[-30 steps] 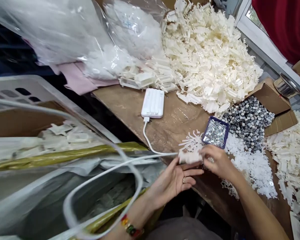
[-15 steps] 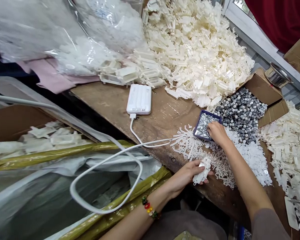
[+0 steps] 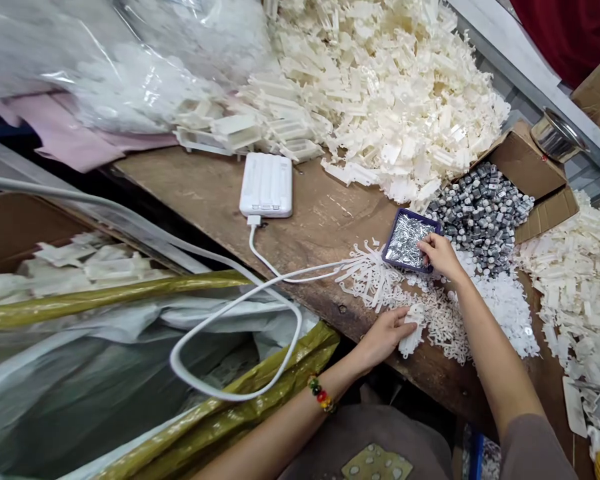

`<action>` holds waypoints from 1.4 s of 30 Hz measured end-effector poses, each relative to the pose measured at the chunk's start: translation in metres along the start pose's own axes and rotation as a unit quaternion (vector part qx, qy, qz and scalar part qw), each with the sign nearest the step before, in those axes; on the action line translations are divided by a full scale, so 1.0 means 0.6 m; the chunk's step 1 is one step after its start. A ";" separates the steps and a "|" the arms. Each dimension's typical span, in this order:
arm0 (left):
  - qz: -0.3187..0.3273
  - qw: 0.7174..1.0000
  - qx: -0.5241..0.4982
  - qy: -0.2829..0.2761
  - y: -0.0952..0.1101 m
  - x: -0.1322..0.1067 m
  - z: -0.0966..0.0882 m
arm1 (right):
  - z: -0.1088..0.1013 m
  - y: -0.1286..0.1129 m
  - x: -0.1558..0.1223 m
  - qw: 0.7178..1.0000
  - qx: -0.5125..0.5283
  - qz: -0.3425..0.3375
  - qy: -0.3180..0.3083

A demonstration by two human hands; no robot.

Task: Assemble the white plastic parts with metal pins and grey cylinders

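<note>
My left hand (image 3: 383,339) grips a white moulded plastic part (image 3: 411,332) just above a scatter of white plastic runners (image 3: 443,320), near the bench's front edge. My right hand (image 3: 440,257) reaches into a shallow blue tray (image 3: 405,241) of small silver metal pieces, and its fingertips hide whatever they touch. Beside the tray, a cardboard box (image 3: 527,167) holds a heap of grey metal-and-dark cylindrical parts (image 3: 480,213). A comb-like white plastic runner (image 3: 365,277) lies just left of the tray.
A large heap of cream plastic parts (image 3: 390,93) covers the back of the wooden bench (image 3: 320,223). A white power bank (image 3: 266,185) trails a white cable (image 3: 275,272) over the bench edge. Plastic bags lie behind; a lined sack (image 3: 80,373) sits left.
Since a second ago, my hands have separated. My right hand has moved to the tray, and my left hand has carried the white part toward the bench's front edge.
</note>
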State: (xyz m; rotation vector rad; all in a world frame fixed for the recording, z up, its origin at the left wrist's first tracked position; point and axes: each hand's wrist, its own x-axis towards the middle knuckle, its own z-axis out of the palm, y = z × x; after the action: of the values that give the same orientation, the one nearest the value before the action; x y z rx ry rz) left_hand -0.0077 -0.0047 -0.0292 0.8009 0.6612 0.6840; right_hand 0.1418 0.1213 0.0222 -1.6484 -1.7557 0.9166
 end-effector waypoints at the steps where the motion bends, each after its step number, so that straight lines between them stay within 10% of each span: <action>1: -0.001 1.000 0.003 0.003 0.001 0.000 0.001 | 0.002 0.001 0.000 1.000 0.016 0.000 0.001; 6: 0.002 0.999 0.037 0.023 0.007 -0.004 0.005 | -0.001 -0.011 -0.021 0.998 0.066 0.021 -0.002; 17: -0.001 0.998 0.005 0.055 -0.012 0.006 0.001 | 0.027 0.038 -0.223 0.995 0.079 0.048 0.028; 42: 0.024 0.993 0.083 0.076 -0.014 0.008 0.000 | 0.061 0.037 -0.240 0.977 -0.190 -0.062 0.074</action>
State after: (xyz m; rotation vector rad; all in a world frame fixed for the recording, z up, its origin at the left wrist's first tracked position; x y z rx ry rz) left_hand -0.0023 -0.0052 -0.0374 0.9255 0.8476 0.7467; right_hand 0.1395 -0.0253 -0.0100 -1.7608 -1.9903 0.4044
